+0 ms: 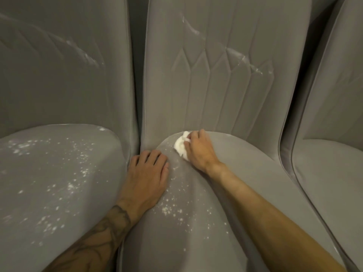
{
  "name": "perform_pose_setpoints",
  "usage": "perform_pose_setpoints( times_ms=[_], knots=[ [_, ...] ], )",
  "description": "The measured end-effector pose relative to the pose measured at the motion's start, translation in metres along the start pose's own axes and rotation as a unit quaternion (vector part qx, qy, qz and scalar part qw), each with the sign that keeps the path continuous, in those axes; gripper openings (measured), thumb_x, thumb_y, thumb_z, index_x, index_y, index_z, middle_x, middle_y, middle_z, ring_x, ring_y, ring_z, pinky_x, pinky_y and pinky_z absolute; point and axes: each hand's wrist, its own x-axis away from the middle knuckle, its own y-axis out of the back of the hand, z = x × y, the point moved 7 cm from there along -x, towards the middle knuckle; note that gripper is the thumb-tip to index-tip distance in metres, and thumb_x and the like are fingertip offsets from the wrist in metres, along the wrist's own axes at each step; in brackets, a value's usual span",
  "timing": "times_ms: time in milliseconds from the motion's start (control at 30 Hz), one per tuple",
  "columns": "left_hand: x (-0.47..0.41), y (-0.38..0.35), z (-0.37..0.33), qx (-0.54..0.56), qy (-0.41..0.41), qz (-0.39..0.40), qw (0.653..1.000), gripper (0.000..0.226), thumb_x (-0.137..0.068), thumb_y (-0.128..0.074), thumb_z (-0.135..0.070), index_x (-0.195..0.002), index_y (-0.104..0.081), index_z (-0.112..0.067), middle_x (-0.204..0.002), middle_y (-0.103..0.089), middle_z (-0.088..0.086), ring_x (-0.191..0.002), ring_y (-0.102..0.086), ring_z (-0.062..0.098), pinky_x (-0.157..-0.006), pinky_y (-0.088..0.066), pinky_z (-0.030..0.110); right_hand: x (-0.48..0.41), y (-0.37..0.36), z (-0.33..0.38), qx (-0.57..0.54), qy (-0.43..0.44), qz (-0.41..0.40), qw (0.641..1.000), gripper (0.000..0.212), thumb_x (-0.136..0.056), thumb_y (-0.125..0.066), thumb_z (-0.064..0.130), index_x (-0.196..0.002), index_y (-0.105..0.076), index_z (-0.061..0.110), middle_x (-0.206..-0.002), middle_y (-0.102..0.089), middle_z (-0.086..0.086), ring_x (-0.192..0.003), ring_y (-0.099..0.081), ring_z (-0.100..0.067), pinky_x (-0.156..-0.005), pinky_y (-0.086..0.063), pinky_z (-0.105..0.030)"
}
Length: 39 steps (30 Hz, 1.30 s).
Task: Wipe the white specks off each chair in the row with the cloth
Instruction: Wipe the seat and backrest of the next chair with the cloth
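The cloth [181, 146] is gripped by the right hand [199, 154], fingers curled, at the back of the seat [255, 183]. The left hand [147, 173] is laid flat, fingers straight, on its left edge, likely for bracing. Specks [169, 209] are seen at its front.

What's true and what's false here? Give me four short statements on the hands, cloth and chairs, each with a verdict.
1. The right hand grips the white cloth at the back of the middle seat. True.
2. The left hand holds a second cloth. False: it rests open on the middle seat, holding nothing.
3. The left seat is free of specks. False: white specks are scattered over it.
4. The middle backrest bears white streaks. True.
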Motion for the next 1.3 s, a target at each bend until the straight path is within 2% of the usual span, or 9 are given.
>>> perform_pose_setpoints(
  times_ms=[100,167,367,567,767,967,1033,1167,1300],
  knots=[
    [0.0,0.004,0.0,0.019,-0.004,-0.003,1.0,0.033,-0.105,-0.033,-0.034,-0.112,-0.063,-0.023,-0.117,-0.061,-0.002,-0.102,-0.054,0.021,-0.087,-0.047,0.041,0.027,-0.007,0.037,-0.04,0.094,0.029,0.994,0.027,-0.1,-0.051,0.025,-0.117,-0.055,0.004,-0.114,-0.05,-0.016,-0.102,-0.046,-0.033,-0.093,-0.039,-0.043],
    [0.001,0.008,0.001,0.034,-0.014,0.009,0.999,0.034,-0.105,-0.03,-0.033,-0.111,-0.061,-0.02,-0.119,-0.059,0.001,-0.103,-0.055,0.022,-0.09,-0.049,0.043,0.027,-0.004,0.031,-0.04,0.118,0.048,0.991,0.026,-0.1,-0.051,0.026,-0.117,-0.054,0.006,-0.115,-0.049,-0.015,-0.103,-0.046,-0.031,-0.094,-0.039,-0.041],
    [0.025,0.028,0.025,-0.026,0.006,0.017,1.0,0.034,-0.103,-0.033,-0.035,-0.111,-0.061,-0.017,-0.119,-0.061,0.006,-0.105,-0.058,0.026,-0.094,-0.05,0.045,-0.017,-0.008,0.014,0.002,0.025,0.021,0.999,0.028,-0.101,-0.048,0.026,-0.114,-0.054,0.003,-0.113,-0.051,-0.021,-0.103,-0.048,-0.04,-0.091,-0.034,-0.044],
    [0.038,0.027,0.054,-0.073,0.024,0.037,0.996,0.046,-0.103,-0.034,-0.042,-0.125,-0.063,-0.015,-0.131,-0.062,0.011,-0.115,-0.06,0.031,-0.097,-0.05,0.048,0.032,-0.015,0.059,-0.047,0.15,0.076,0.985,0.027,-0.102,-0.049,0.029,-0.117,-0.056,0.008,-0.113,-0.051,-0.013,-0.103,-0.047,-0.03,-0.096,-0.038,-0.04],
    [0.042,0.026,0.056,-0.057,0.044,0.029,0.997,0.046,-0.104,-0.033,-0.041,-0.127,-0.064,-0.016,-0.136,-0.062,0.011,-0.117,-0.06,0.031,-0.099,-0.05,0.048,-0.008,-0.014,0.044,-0.02,0.036,0.033,0.999,0.028,-0.101,-0.048,0.027,-0.111,-0.055,0.003,-0.112,-0.051,-0.021,-0.103,-0.049,-0.041,-0.092,-0.039,-0.048],
    [0.043,0.026,0.058,-0.049,0.057,0.032,0.997,0.047,-0.104,-0.031,-0.039,-0.125,-0.064,-0.014,-0.135,-0.063,0.014,-0.119,-0.062,0.032,-0.1,-0.05,0.048,0.047,-0.013,0.077,-0.058,0.156,0.086,0.982,0.028,-0.101,-0.049,0.033,-0.116,-0.055,0.011,-0.112,-0.05,-0.009,-0.101,-0.047,-0.027,-0.092,-0.04,-0.037],
    [0.044,0.029,0.057,-0.055,0.055,0.023,0.997,0.046,-0.104,-0.031,-0.037,-0.123,-0.065,-0.013,-0.133,-0.064,0.014,-0.116,-0.063,0.031,-0.098,-0.051,0.048,0.033,-0.01,0.064,-0.043,0.15,0.083,0.984,0.028,-0.102,-0.048,0.033,-0.116,-0.055,0.01,-0.112,-0.05,-0.011,-0.101,-0.048,-0.029,-0.092,-0.041,-0.039],
    [0.043,0.033,0.055,-0.068,0.043,0.013,0.997,0.043,-0.103,-0.03,-0.031,-0.121,-0.064,-0.012,-0.13,-0.064,0.013,-0.113,-0.064,0.031,-0.094,-0.052,0.048,0.005,-0.014,0.054,-0.03,0.057,0.043,0.997,0.032,-0.1,-0.045,0.031,-0.115,-0.056,0.005,-0.113,-0.052,-0.017,-0.105,-0.049,-0.037,-0.095,-0.04,-0.046],
    [0.044,0.03,0.059,-0.071,0.046,0.015,0.996,0.045,-0.102,-0.03,-0.03,-0.124,-0.065,-0.012,-0.132,-0.064,0.013,-0.114,-0.063,0.031,-0.095,-0.051,0.048,0.049,-0.016,0.093,-0.063,0.127,0.065,0.988,0.025,-0.1,-0.05,0.029,-0.114,-0.055,0.009,-0.111,-0.05,-0.012,-0.101,-0.047,-0.03,-0.094,-0.04,-0.041]
  ],
)
